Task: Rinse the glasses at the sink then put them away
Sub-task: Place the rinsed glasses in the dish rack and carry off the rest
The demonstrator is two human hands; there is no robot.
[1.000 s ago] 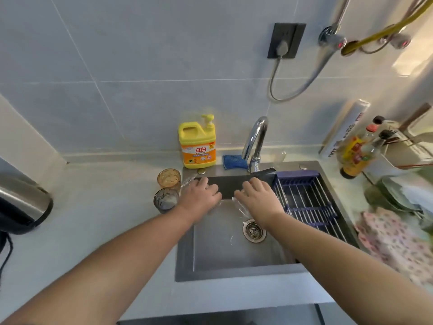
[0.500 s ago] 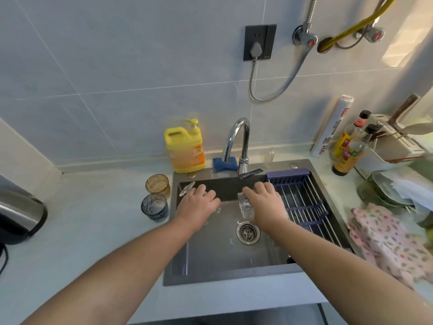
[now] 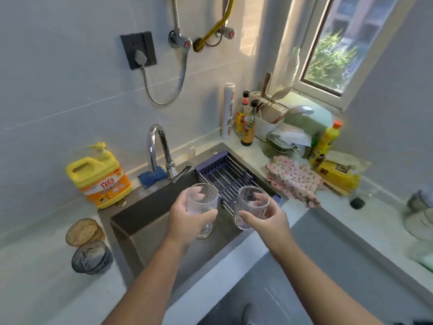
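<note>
Left hand (image 3: 186, 222) grips a ribbed glass (image 3: 203, 198), right hand (image 3: 268, 222) a smooth rounded glass (image 3: 251, 202) (both clear).

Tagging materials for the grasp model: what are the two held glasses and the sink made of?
Ribbed glass in the left hand: clear, likely glass; vertical fluting, hand visible through it. Smooth glass in the right hand: clear, glossy, unribbed; glass or plastic, cannot tell. Sink: dark matte metal, probably coated stainless, dull sheen.
</note>
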